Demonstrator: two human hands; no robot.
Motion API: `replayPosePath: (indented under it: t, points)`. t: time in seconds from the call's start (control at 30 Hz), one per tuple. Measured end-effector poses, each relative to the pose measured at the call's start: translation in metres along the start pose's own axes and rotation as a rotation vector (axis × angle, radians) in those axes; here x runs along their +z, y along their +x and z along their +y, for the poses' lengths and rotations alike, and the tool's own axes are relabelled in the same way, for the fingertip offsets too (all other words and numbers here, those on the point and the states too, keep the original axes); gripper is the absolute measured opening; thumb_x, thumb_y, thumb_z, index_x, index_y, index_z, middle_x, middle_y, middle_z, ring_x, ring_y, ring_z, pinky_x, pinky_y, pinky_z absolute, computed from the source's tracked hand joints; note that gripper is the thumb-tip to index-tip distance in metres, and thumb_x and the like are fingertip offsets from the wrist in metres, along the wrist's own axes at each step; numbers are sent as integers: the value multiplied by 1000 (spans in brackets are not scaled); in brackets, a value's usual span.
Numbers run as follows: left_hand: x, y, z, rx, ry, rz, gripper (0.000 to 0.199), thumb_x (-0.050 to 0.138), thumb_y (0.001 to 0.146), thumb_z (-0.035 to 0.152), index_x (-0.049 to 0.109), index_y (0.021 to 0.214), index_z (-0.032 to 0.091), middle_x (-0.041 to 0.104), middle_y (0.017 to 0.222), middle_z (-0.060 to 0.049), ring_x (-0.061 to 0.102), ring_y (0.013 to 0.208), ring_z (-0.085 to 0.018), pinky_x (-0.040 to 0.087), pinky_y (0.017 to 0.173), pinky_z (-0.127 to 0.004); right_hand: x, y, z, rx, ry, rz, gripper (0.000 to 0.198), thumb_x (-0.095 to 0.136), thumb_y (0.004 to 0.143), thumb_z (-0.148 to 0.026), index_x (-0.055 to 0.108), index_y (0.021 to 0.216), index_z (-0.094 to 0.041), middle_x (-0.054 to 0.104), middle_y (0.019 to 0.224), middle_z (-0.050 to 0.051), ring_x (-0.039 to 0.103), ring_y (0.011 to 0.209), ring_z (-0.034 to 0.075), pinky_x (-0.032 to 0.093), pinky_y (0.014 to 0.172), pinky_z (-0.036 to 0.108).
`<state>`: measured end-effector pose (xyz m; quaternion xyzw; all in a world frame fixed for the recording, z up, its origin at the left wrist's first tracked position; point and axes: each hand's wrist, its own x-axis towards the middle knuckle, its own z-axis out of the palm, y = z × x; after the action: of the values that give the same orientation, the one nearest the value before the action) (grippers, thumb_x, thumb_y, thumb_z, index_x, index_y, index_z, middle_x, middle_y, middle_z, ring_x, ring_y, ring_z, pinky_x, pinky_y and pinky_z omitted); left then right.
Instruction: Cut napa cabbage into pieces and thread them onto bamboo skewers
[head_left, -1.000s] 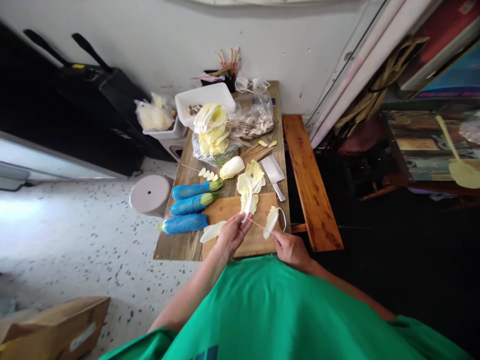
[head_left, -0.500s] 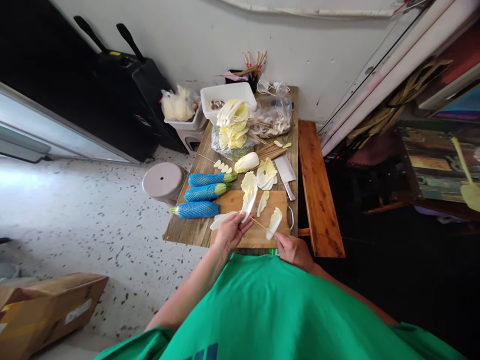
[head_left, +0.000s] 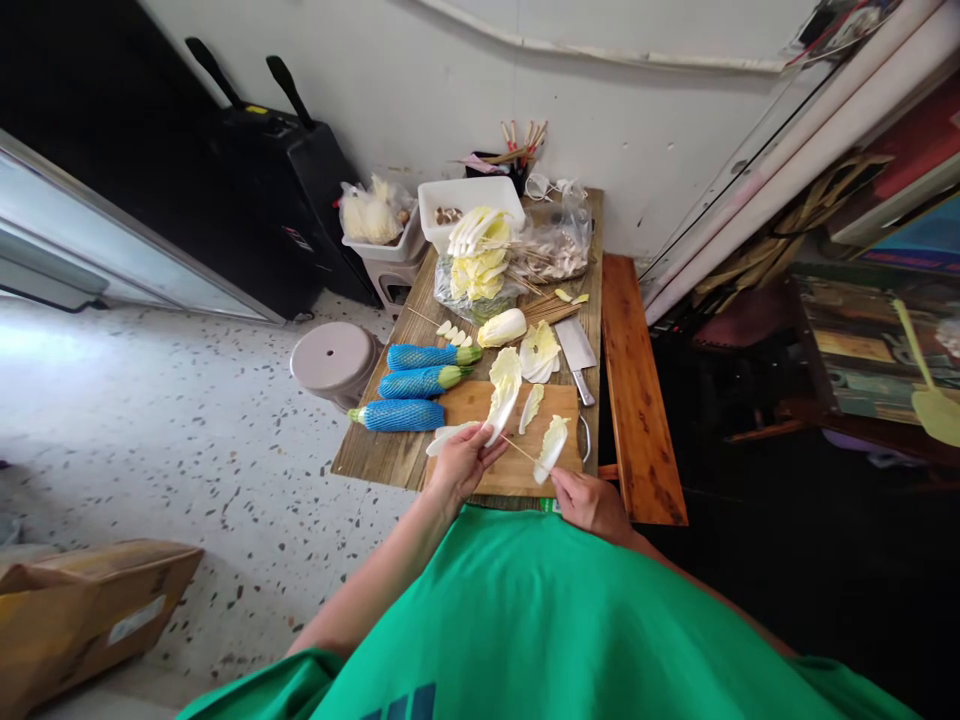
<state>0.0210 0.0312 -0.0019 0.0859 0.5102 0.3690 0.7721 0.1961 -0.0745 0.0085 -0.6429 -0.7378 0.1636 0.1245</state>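
Observation:
Above the cutting board [head_left: 487, 482], my left hand [head_left: 457, 468] pinches the base of a napa cabbage leaf [head_left: 504, 388] that points away from me. My right hand [head_left: 594, 506] is closed around the near end of a thin bamboo skewer [head_left: 519, 447]. Another cabbage leaf [head_left: 553, 445] is on this skewer, close to my right fingers. The skewer's far tip meets the left hand's leaf at my fingers; whether it has pierced it I cannot tell. One small leaf [head_left: 531, 408] lies on the board, and a white leaf [head_left: 447, 438] rests at its left edge.
Beyond the board lie a cleaver [head_left: 576, 346], stacked leaves [head_left: 539, 352], a cabbage heart [head_left: 502, 328] and loose skewers [head_left: 551, 308]. Zucchini in blue netting [head_left: 405, 415] lie left. Skewered cabbage [head_left: 480, 265] and a white tub [head_left: 495, 195] stand behind. A bench [head_left: 641, 400] flanks the table.
My view has tilted slightly, so the table's far items appear lower and a little further right. Both hands keep their hold, with hardly any movement of the leaves or skewer.

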Motion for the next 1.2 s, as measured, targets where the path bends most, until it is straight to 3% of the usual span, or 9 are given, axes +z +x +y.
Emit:
replayPosePath:
  t: [0.6,0.83,1.2]
  points:
    - [-3,-7,-10,24,14,40,10,53,81,6,62,79,10,67,79,-8,67,77,-17,56,76,-32,2,-9,-5,-11,-33,-14,27,37,87,-18,62,74,-18,65,63,3,57,56,13,25,48,26]
    - [-3,-6,-16,29,26,44,7,57,78,6,63,77,10,66,82,-8,67,76,-16,56,77,-33,4,-13,-1,-1,-39,-39,27,37,86,-18,63,79,-19,67,67,3,59,59,13,26,49,25]
    - [1,-12,-20,150,103,-25,15,61,74,8,67,87,12,68,91,-7,65,83,-17,53,78,-28,-1,-12,-3,49,-64,-87,24,41,83,-18,64,81,-19,67,65,3,56,53,14,22,47,27]
